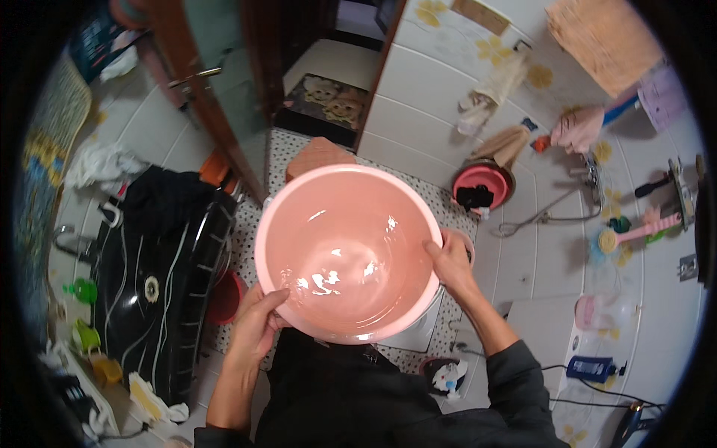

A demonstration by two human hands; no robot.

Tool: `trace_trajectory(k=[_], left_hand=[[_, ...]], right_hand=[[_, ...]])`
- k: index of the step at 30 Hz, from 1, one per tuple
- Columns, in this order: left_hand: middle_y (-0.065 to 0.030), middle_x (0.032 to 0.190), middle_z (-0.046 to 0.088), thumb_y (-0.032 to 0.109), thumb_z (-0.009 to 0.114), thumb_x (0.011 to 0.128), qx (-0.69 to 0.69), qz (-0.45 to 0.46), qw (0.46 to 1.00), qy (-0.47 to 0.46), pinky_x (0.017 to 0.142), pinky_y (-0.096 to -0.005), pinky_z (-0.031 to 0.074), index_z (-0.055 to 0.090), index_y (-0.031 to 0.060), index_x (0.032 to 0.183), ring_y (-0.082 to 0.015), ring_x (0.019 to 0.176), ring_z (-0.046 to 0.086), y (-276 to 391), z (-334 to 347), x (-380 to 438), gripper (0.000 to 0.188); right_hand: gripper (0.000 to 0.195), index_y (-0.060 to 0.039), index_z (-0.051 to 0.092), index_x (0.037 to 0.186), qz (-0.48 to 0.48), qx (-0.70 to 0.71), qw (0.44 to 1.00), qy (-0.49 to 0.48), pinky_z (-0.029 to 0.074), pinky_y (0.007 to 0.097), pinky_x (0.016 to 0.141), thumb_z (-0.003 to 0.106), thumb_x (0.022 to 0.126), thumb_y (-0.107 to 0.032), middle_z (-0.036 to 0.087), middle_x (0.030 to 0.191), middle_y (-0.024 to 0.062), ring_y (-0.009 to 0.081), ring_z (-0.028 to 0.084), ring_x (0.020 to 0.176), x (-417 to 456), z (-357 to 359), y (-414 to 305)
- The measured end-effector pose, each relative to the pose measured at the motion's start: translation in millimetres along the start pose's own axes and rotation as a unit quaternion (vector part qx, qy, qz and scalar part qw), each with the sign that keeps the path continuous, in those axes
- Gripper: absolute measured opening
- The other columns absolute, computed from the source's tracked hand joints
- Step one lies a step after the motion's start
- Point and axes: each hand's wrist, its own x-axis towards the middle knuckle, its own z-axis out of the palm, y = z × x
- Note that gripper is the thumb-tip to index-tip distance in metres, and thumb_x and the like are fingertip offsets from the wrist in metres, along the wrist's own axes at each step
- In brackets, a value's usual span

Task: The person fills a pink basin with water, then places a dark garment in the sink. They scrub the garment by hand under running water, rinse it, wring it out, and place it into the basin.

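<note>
A large pink plastic basin [350, 218] is held up in front of my body, with shiny clear water in its bottom. My left hand [255, 325] grips its near left rim, thumb on top. On the right side, my right hand [451, 263] has hold of the rim with the thumb over the inner edge. The basin hides much of the floor beneath it and part of a white fixture [411, 330] low on its near right.
On the left is a black washbasin [143, 336] with dark cloth [165, 196] on it. A red bucket [227, 297] stands beside it. An open wooden door [213, 106] is ahead. Nested basins [484, 182] sit by the right wall; a waste bin [445, 375] is near my right.
</note>
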Motion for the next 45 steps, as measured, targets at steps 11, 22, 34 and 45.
trace_trajectory(k=[11,22,34,45], left_hand=[[-0.0143,0.113,0.068,0.004,0.061,0.093,0.239,-0.223,0.943,-0.058,0.071,-0.0347,0.061,0.054,-0.001,0.133,-0.0226,0.093,0.07,-207.7,-35.2,242.1,0.041],[-0.0135,0.118,0.065,0.001,0.06,0.093,0.352,-0.31,0.872,-0.137,0.074,-0.034,0.059,0.049,-0.0008,0.139,-0.0214,0.097,0.068,-334.8,-44.5,470.8,0.047],[-0.0115,0.117,0.066,0.004,0.061,0.094,0.376,-0.214,0.888,-0.155,0.081,-0.0357,0.056,0.052,0.001,0.136,-0.0206,0.097,0.066,-403.2,-29.4,631.5,0.043],[-0.0092,0.108,0.066,0.018,0.066,0.098,0.384,-0.193,0.886,-0.175,0.076,-0.031,0.056,0.051,0.001,0.134,-0.0178,0.091,0.067,-431.6,-11.6,659.1,0.043]], right_hand=[[0.024,0.0032,0.057,0.112,0.245,0.153,0.938,0.191,0.04,0.0261,0.051,0.063,0.092,-0.009,0.062,0.086,0.0046,0.01,0.051,0.063,-65.8,28.3,272.8],[0.017,-0.0049,0.06,0.105,0.332,0.227,0.882,0.246,0.035,0.0231,0.051,0.067,0.09,-0.011,0.058,0.078,-0.0017,0.0062,0.046,0.059,26.2,82.4,474.5],[0.019,-0.0018,0.059,0.11,0.287,0.247,0.893,0.243,0.04,0.023,0.059,0.066,0.095,-0.012,0.063,0.087,0.0007,0.0067,0.051,0.069,168.9,96.2,611.4],[0.032,-0.0035,0.057,0.125,0.252,0.195,0.923,0.215,0.047,0.0235,0.064,0.065,0.098,-0.019,0.068,0.099,0.003,0.0088,0.059,0.078,223.0,62.4,646.9]])
